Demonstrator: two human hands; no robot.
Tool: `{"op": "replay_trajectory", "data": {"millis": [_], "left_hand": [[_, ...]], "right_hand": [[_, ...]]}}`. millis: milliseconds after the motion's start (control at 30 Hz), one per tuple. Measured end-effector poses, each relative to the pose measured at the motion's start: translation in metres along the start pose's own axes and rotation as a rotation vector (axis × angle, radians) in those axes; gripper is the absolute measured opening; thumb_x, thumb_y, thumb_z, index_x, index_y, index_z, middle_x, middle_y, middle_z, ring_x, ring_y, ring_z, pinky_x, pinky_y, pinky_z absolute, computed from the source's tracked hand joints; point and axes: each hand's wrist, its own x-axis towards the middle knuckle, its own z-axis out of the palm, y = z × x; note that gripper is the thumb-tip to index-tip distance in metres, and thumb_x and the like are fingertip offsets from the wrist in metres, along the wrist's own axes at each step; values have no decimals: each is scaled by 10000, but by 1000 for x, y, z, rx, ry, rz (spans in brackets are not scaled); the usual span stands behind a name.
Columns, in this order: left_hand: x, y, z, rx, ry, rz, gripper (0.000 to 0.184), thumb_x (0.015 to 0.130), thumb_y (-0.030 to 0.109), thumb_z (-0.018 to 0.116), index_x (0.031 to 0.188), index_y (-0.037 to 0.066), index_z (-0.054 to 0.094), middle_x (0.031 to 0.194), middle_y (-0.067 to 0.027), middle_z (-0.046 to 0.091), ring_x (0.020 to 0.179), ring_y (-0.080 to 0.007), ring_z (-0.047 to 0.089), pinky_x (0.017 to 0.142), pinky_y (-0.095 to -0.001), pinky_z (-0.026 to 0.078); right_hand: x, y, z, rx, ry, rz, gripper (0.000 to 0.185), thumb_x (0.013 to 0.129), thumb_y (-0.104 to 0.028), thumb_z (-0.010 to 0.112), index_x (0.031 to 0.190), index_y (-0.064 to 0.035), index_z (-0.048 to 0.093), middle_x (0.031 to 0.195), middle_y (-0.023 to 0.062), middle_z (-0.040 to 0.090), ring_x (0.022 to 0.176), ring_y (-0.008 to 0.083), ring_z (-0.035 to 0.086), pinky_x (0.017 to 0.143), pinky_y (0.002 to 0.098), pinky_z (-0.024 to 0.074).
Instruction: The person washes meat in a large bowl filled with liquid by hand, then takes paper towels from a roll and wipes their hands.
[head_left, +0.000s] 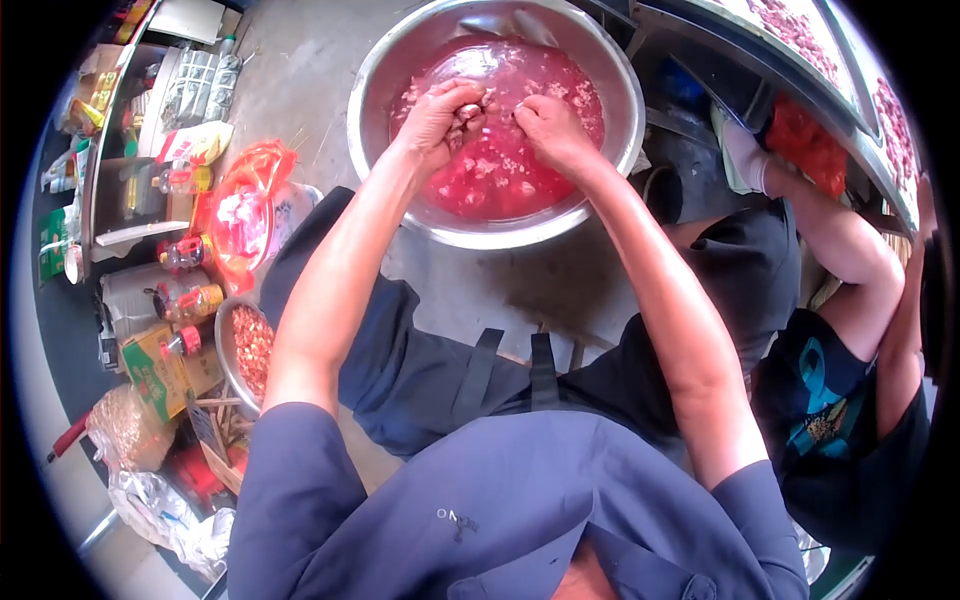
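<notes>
A large metal basin (362, 120) stands on the floor in front of me, holding reddish liquid with pale pink scraps that look like raw meat (490, 172). Over its left half, my left hand (437, 122) is closed around a small clump of dark pinkish pieces, which look like meat. My right hand (552, 130) hovers over the right half with fingers curled and pressed together; whatever they hold, if anything, is hidden. A short gap separates the two hands.
At left are a red plastic bag (240, 215), bottles (195, 302) and a bowl of reddish chopped pieces (252, 350). Another person's bent leg (835, 225) is at right, below trays of reddish pieces (795, 40). My knees flank the basin.
</notes>
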Motion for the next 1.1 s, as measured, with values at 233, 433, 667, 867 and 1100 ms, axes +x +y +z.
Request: {"op": "replay_trajectory", "data": {"millis": [233,433,667,867,1100], "left_hand": [[6,-6,-14,220,128,-23,38,853,17,603,878,26,576,745,-75,627,486,-33,451,401,-149,345],[4,-4,-8,187,122,-19,78,872,92,638,875,41,579,711,-48,612,476,-33,440,391,-139,326],[3,-2,-9,192,121,-9,150,873,118,653,786,71,540,667,-26,587,469,-33,441,377,-150,306],[0,-5,-10,358,140,-10,61,858,93,649,859,55,601,648,-11,576,458,-33,441,389,-156,321],[-9,-14,7,270,66,-274,195,917,200,611,1007,31,647,676,17,582,487,-31,475,411,-151,371]], "right_hand": [[-1,20,10,-268,-297,-129,211,770,-152,529,834,-19,680,871,218,654,863,380,637,789,450,487],[-22,2,25,-535,-622,-5,263,751,-124,557,956,-10,676,1008,223,640,1002,348,614,848,434,486],[-20,3,16,-221,-703,163,127,711,-34,564,749,10,677,644,150,648,597,232,647,533,339,518],[0,9,-9,443,-429,218,120,815,-33,611,911,21,660,769,80,669,605,105,615,495,223,484],[6,5,-14,863,-142,126,143,839,8,594,963,1,666,849,65,671,663,82,615,604,189,520]]}}
